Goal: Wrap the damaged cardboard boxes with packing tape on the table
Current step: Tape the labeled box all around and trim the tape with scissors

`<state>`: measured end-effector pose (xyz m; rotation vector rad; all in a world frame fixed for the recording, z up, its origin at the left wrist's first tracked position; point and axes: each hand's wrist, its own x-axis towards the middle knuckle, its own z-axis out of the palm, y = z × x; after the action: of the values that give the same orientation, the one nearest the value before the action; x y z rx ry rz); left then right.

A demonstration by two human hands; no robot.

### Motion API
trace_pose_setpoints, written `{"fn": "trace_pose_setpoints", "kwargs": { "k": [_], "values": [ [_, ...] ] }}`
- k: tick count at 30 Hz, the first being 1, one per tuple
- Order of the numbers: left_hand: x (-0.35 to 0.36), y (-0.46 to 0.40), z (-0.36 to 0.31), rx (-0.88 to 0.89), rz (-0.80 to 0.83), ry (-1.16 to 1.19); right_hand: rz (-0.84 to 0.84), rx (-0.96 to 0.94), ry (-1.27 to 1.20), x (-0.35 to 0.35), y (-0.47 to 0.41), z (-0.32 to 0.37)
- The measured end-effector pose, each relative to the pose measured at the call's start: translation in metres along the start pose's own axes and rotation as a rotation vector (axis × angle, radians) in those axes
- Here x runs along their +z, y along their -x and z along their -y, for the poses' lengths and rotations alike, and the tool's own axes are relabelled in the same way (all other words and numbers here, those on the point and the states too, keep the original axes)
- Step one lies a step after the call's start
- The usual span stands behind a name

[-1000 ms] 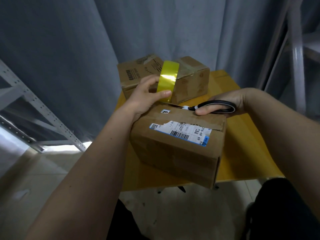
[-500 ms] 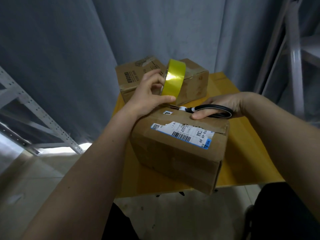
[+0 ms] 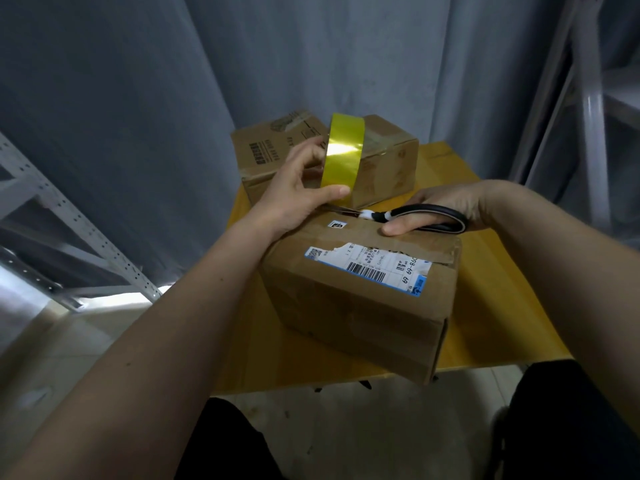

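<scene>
— How was the tape roll (image 3: 341,152) judged to handle?

— As light and stiff, its glossy yellow face slick; it was best taken through the core. It was held upright above the near cardboard box (image 3: 360,299) on the yellow desk (image 3: 491,306) — gripped by the left hand (image 3: 299,192), fingers curled behind it and thumb under its lower edge.

— And the other hand?

— The right hand (image 3: 446,206) was laid over the box top, its fingers closed round the black-handled scissors (image 3: 415,216), blades pointed at the tape. A second box (image 3: 384,157) was left behind.
</scene>
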<state>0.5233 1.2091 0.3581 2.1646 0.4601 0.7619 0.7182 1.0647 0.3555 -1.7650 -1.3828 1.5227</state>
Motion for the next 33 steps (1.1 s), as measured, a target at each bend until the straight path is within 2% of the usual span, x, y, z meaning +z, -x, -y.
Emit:
{"fn": "trace_pose_setpoints", "kwargs": {
  "k": [5,12,16,19,21,23,25,28,31,33],
  "values": [
    [0.001,0.0,-0.003,-0.047,0.012,0.144,-0.036,-0.015,0.027,0.001,0.003,0.001],
    [0.001,-0.001,0.002,-0.191,-0.025,0.51,-0.012,0.019,0.023,-0.002,0.002,0.0],
    [0.002,-0.002,0.003,-0.207,-0.086,0.523,0.152,-0.01,-0.103,-0.003,0.003,-0.007],
    [0.003,-0.002,0.003,-0.164,-0.152,0.494,0.227,-0.045,-0.309,0.001,0.002,-0.02],
    [0.003,-0.001,0.004,-0.144,-0.193,0.442,0.18,-0.038,-0.443,0.004,-0.001,-0.029],
    [0.001,0.001,0.005,-0.142,-0.23,0.412,0.033,0.054,-0.475,0.006,-0.008,-0.04],
    [0.001,0.003,0.005,-0.141,-0.247,0.424,-0.139,0.174,-0.337,0.007,-0.015,-0.05],
    [0.0,0.005,0.003,-0.186,-0.216,0.505,-0.243,0.323,-0.059,0.007,-0.027,-0.054],
    [-0.001,0.005,0.0,-0.253,-0.188,0.549,-0.334,0.372,0.226,0.006,-0.035,-0.045],
    [-0.002,0.004,-0.003,-0.276,-0.177,0.551,-0.359,0.334,0.299,0.007,-0.034,-0.035]
  ]
}}
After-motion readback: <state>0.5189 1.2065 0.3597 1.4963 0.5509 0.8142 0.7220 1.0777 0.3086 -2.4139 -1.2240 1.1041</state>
